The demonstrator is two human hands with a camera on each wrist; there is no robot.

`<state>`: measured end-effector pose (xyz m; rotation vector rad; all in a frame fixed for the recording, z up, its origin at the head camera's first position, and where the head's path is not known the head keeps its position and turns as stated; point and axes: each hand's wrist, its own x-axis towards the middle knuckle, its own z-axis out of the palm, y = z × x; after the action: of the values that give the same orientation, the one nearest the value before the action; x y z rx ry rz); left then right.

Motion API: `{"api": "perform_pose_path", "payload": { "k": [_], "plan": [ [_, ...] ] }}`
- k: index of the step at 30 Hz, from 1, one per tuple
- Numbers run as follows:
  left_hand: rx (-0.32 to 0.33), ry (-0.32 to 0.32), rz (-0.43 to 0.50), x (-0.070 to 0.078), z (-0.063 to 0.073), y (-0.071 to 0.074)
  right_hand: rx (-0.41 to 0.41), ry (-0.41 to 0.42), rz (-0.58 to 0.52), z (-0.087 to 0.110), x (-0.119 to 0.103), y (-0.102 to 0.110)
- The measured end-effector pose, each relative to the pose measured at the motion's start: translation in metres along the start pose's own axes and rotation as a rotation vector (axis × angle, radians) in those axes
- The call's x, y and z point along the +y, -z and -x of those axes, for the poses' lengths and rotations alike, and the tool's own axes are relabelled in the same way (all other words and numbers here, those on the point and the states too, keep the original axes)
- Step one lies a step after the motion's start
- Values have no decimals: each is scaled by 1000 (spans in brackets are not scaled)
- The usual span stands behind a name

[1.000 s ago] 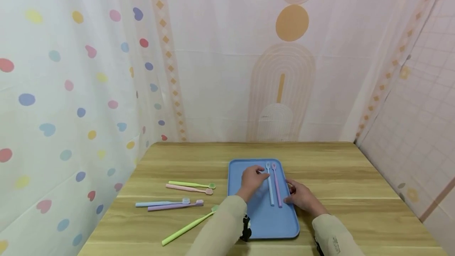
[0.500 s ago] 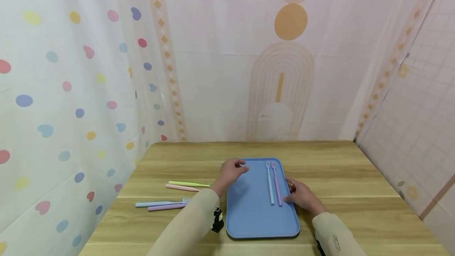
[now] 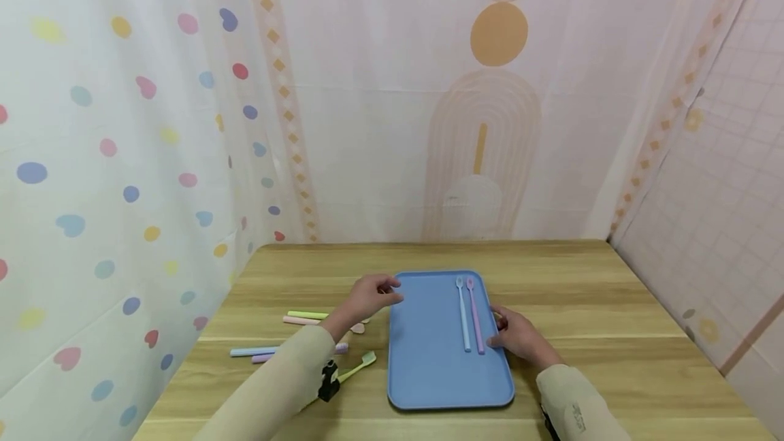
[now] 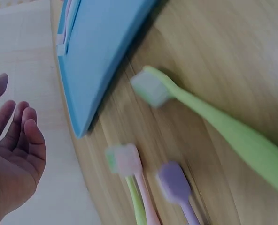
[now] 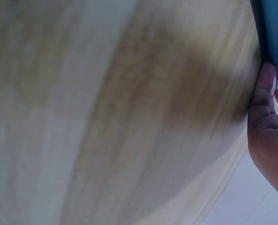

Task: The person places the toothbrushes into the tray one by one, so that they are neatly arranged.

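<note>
My left hand [image 3: 369,297] is raised beside the far left corner of the blue tray [image 3: 450,380], holding nothing, its fingers loosely bent. At the tray's right edge, my right hand [image 3: 519,335] grips the rim between thumb and fingers. A light blue toothbrush [image 3: 463,322] and a purple toothbrush [image 3: 476,322] lie side by side along the tray's right side, heads at the far end. Below my left hand in the left wrist view are a green toothbrush [image 4: 228,126], a pink toothbrush [image 4: 128,161] and another purple toothbrush [image 4: 174,183], on the table.
Left of the tray, a second light blue toothbrush [image 3: 251,352] and another green toothbrush [image 3: 306,315] lie on the wooden table [image 3: 569,291], partly covered by my left sleeve [image 3: 275,380]. Patterned curtains [image 3: 367,155] hang behind and beside the table.
My left hand has moved away from the light blue toothbrush on the tray, leftward past the tray's left edge. The right hand has stayed at the rim.
</note>
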<state>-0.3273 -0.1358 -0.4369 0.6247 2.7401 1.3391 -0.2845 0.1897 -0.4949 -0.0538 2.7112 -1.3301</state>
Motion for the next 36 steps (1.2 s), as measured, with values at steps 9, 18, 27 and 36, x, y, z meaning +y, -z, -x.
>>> {"api": "perform_pose_path", "payload": {
  "k": [9,18,27,36],
  "plan": [
    [-121,-9,58,-21,26,25,1,-2,-23,-1,3,0],
    [-158,7,7,-54,68,50,-6,-9,-40,-1,2,-1],
    [-162,31,-30,-68,96,67,-1,-13,-51,0,1,0],
    [-221,90,91,-79,120,69,3,2,-45,0,1,1]
  ]
}}
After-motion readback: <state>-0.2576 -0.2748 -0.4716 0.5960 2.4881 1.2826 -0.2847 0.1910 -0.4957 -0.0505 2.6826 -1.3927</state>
